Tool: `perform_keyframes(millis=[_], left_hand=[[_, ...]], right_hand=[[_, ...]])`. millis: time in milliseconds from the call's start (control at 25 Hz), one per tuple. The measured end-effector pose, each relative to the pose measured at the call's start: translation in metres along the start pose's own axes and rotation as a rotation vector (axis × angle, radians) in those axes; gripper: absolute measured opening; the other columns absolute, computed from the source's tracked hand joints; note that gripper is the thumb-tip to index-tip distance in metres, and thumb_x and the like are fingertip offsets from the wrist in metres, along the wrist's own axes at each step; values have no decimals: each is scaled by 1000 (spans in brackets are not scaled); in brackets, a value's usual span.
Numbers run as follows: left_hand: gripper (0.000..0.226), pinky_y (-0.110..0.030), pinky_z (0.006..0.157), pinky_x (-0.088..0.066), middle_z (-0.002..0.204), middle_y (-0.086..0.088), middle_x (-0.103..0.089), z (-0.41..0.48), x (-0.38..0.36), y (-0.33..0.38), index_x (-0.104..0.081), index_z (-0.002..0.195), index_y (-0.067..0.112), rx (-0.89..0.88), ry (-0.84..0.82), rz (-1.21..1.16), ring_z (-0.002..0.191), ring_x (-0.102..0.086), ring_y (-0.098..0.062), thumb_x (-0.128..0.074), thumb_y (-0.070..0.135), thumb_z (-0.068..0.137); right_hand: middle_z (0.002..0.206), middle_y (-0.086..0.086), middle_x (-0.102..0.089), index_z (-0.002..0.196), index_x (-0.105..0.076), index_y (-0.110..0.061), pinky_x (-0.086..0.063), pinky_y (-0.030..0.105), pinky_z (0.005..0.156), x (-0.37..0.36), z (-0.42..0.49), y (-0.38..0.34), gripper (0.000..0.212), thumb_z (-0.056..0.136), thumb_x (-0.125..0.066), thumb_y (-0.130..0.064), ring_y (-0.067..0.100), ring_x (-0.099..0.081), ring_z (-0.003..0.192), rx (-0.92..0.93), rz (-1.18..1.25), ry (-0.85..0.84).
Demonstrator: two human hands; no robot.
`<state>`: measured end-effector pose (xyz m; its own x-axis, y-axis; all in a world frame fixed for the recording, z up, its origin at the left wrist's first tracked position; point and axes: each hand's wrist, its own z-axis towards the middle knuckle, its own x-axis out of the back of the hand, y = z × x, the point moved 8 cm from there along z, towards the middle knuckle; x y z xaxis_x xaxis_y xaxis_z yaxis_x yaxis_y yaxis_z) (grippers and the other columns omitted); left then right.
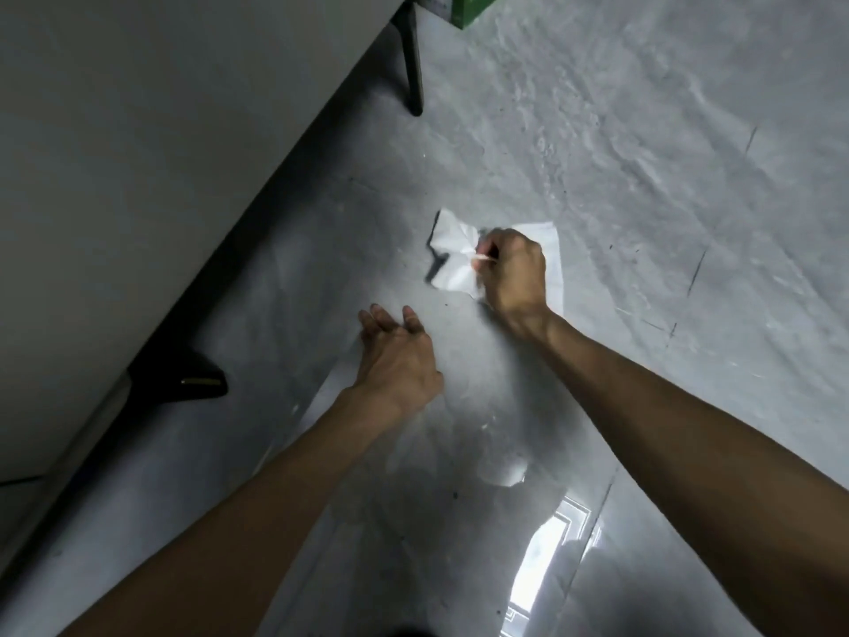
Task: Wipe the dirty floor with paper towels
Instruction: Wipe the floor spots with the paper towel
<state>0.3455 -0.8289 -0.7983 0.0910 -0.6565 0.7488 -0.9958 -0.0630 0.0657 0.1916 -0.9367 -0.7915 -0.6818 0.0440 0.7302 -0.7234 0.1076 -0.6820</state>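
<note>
The right hand is closed in a fist around a crumpled white paper towel, which is on the glossy grey floor at mid-scene. Nearer and to the left, the left hand is spread open, empty. A dark table leg stands farther off.

crumpled white paper towel on grey floor

floor: grey, glossy near, rough matt farther | paper towel: white, crumpled, matt paper
</note>
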Motion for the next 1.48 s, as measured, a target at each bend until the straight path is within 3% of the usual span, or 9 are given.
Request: perform_keyframes(millis=[120, 240, 360, 560, 800, 1120, 1240, 1360, 1480], left_hand=[[59, -37, 111, -28, 146, -27, -36, -12, 24, -21, -36, 143, 7, 10, 194, -285, 138, -31, -39, -50, 16, 86], [27, -38, 91, -45, 117, -17, -65, -32, 46, -68, -61, 114, 12, 106, 471, -498, 109, -59, -36, -51, 14, 89], [37, -38, 88, -44, 120, -20, -60, -35, 33, -74, -48, 124, 7, 149, 434, -367, 110, -58, -38, -51, 15, 87], [76, -36, 101, -36, 135, -28, -47, -15, 27, -62, -12, 149, 1, 123, 240, -122, 123, -48, -38, -51, 20, 88], [86, -47, 116, -19, 141, -38, -34, -2, 8, -51, -5, 149, 1, 133, 107, 8, 135, -29, -48, -51, 35, 85], [84, -42, 112, -28, 132, -35, -47, -4, 13, -58, -9, 148, -1, 115, 176, -77, 130, -38, -43, -52, 33, 84], [84, -34, 104, -34, 138, -26, -44, -7, 16, -69, -6, 149, 3, 147, 246, -243, 128, -42, -34, -55, 26, 85], [87, -29, 99, -36, 142, -20, -40, -6, 16, -75, -1, 151, 7, 164, 253, -305, 126, -45, -28, -56, 26, 87], [87, -32, 99, -38, 138, -23, -44, -7, 16, -70, -1, 150, 4, 140, 244, -272, 127, -44, -32, -55, 21, 84]], right_hand=[[81, 9, -67, 72, -61, -14, -37, 26, 63, -30, -12, -35, 15, 72, -55, 0, 27, -62, 78, 22, 47, -24], [86, 10, -67, 76, -62, -11, -39, 23, 69, -58, -79, -68, 14, 70, -63, 2, 27, -62, 82, 362, 35, -305], [93, 12, -67, 80, -63, -11, -47, 32, 72, -61, -56, -80, 15, 73, -61, 3, 30, -63, 88, 532, -75, -384], [94, 16, -66, 83, -65, -6, -41, 31, 69, -66, 26, -81, 12, 80, -55, 0, 35, -61, 89, 187, -97, -161], [92, 13, -68, 82, -65, -8, -44, 31, 70, -56, -37, -68, 10, 76, -60, -2, 33, -63, 85, 337, -158, -255], [102, 16, -67, 90, -65, -6, -42, 35, 74, -67, 2, -77, 10, 85, -58, -12, 36, -61, 94, 207, -314, -191], [90, 15, -70, 83, -68, -6, -43, 30, 74, -59, -55, -75, 8, 77, -65, -3, 32, -66, 84, 297, -152, -266], [78, 13, -70, 74, -69, -6, -40, 22, 70, -53, -126, -80, 20, 62, -74, 10, 27, -68, 72, 558, -51, -405], [86, 11, -69, 79, -69, -10, -39, 22, 73, -55, -129, -76, 25, 61, -70, 8, 28, -66, 81, 676, -115, -510]])
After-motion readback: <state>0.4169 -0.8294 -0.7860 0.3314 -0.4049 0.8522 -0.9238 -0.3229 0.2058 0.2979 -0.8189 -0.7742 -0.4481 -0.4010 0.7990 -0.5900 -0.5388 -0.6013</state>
